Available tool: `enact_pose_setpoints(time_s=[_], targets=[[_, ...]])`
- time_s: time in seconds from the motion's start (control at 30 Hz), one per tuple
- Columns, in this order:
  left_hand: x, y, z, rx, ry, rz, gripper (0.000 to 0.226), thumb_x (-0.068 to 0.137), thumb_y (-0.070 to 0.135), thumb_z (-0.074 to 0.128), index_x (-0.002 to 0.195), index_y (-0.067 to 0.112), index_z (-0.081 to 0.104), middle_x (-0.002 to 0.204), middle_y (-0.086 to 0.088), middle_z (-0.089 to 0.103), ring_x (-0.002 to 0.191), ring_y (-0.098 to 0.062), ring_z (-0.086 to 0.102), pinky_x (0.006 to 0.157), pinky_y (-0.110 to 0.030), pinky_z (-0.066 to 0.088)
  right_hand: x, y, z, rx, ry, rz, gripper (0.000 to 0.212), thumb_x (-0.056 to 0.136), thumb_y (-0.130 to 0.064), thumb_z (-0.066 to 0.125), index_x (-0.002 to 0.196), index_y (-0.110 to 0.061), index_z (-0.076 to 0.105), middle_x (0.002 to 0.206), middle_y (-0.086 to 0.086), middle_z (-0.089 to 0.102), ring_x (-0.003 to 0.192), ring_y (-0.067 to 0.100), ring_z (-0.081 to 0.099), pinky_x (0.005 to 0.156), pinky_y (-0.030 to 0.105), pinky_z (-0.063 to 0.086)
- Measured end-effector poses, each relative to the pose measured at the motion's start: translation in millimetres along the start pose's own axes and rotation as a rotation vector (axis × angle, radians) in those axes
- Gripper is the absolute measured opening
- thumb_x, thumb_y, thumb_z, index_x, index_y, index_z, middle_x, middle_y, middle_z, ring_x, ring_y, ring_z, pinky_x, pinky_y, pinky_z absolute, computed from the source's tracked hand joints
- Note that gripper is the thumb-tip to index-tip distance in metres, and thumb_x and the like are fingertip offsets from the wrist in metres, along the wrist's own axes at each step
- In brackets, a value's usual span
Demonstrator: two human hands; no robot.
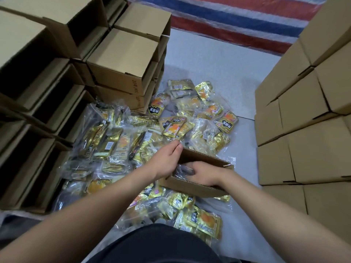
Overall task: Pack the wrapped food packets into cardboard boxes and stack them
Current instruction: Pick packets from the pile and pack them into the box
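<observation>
The left hand (167, 160) rests against the far left corner of an open cardboard box (197, 185), fingers straight and together along its wall. The right hand (204, 172) reaches down inside the box, fingers curled onto a clear-wrapped packet (183, 170); how firmly it grips I cannot tell. The box sits on the grey floor (218, 61) amid a heap of gold food packets (173, 127) bearing black panels with Chinese characters too small to read. Empty boxes (123, 61) stacked at the floor's left edge show partly legible print, apparently "10". Closed boxes (303, 130) are stacked along the right edge.
</observation>
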State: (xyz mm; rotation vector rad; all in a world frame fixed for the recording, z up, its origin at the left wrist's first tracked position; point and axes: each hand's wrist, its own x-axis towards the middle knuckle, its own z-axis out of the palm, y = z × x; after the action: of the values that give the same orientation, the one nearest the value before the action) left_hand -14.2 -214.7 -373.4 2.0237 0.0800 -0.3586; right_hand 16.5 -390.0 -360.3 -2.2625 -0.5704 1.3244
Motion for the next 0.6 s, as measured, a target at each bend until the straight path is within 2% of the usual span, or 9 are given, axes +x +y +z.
enact_pose_setpoints(time_s=[0.03,0.1,0.2,0.27,0.33,0.4,0.47,0.53,0.6], targets=[[-1,-1,0,0.005,0.003,0.011,0.031,0.106,0.038,0.033,0.09,0.019,0.05,0.082,0.005,0.054,0.077,-0.01,0.052,0.067,-0.03,0.038,6,1,7,0.003,-0.018,0.003,0.015,0.095,-0.021,0.06,0.101,-0.035,0.061,0.092,-0.013,0.067,0.084,0.005,0.06,0.084,0.029,0.046],[-4,-2,-1,0.007,-0.004,0.025,0.03,0.106,0.038,0.033,0.091,0.02,0.051,0.081,0.006,0.054,0.077,-0.009,0.052,0.068,-0.031,0.039,17,1,15,-0.01,-0.033,0.026,0.034,0.095,-0.029,0.064,0.128,-0.03,0.058,0.115,-0.006,0.069,0.105,0.011,0.063,0.094,0.027,0.047],[-6,-4,-3,-0.01,-0.011,0.016,0.029,0.106,0.039,0.033,0.096,0.021,0.053,0.081,0.007,0.054,0.076,-0.01,0.053,0.069,-0.034,0.043,23,-1,12,-0.042,-0.023,0.076,0.057,0.091,-0.038,0.068,0.143,-0.028,0.048,0.131,-0.004,0.062,0.118,0.014,0.058,0.101,0.027,0.044],[-6,-4,-4,-0.032,-0.005,0.004,0.029,0.106,0.039,0.034,0.096,0.021,0.053,0.079,0.008,0.054,0.072,-0.01,0.054,0.067,-0.035,0.042,21,-1,5,-0.064,-0.039,0.065,0.063,0.09,-0.038,0.069,0.147,-0.025,0.045,0.137,-0.005,0.057,0.123,0.013,0.055,0.105,0.027,0.042],[-6,-4,-4,-0.043,-0.007,0.0,0.028,0.106,0.04,0.034,0.096,0.021,0.052,0.077,0.008,0.054,0.068,-0.011,0.054,0.065,-0.035,0.043,12,1,-5,-0.124,-0.02,0.051,0.057,0.089,-0.042,0.067,0.141,-0.026,0.051,0.133,-0.006,0.059,0.118,0.013,0.057,0.103,0.029,0.044],[-6,-4,-4,-0.045,-0.007,-0.004,0.028,0.106,0.041,0.033,0.096,0.023,0.052,0.076,0.006,0.054,0.065,-0.012,0.055,0.062,-0.035,0.047,2,3,-13,-0.239,0.031,0.016,0.039,0.09,-0.046,0.064,0.124,-0.029,0.063,0.119,-0.008,0.064,0.105,0.013,0.059,0.096,0.031,0.047],[-7,-4,-4,-0.044,-0.004,-0.005,0.028,0.106,0.042,0.032,0.093,0.025,0.051,0.075,0.005,0.054,0.062,-0.013,0.055,0.061,-0.036,0.049,-6,7,-14,-0.25,0.022,0.017,0.022,0.093,-0.043,0.061,0.109,-0.029,0.069,0.107,-0.008,0.068,0.093,0.011,0.061,0.089,0.03,0.047],[-7,-3,-2,-0.027,0.002,0.006,0.029,0.106,0.043,0.032,0.091,0.027,0.05,0.075,0.005,0.054,0.062,-0.012,0.055,0.059,-0.034,0.047,-8,6,-10,-0.162,-0.069,0.088,0.023,0.099,-0.043,0.053,0.102,-0.027,0.069,0.101,-0.006,0.069,0.086,0.008,0.06,0.083,0.029,0.045],[-8,-2,2,0.01,0.011,0.031,0.03,0.106,0.043,0.032,0.091,0.024,0.051,0.077,0.005,0.054,0.066,-0.011,0.053,0.061,-0.035,0.044,-4,0,-8,-0.088,-0.144,0.208,0.039,0.102,-0.05,0.042,0.102,-0.02,0.067,0.094,0.0,0.069,0.075,0.009,0.059,0.077,0.029,0.049]])
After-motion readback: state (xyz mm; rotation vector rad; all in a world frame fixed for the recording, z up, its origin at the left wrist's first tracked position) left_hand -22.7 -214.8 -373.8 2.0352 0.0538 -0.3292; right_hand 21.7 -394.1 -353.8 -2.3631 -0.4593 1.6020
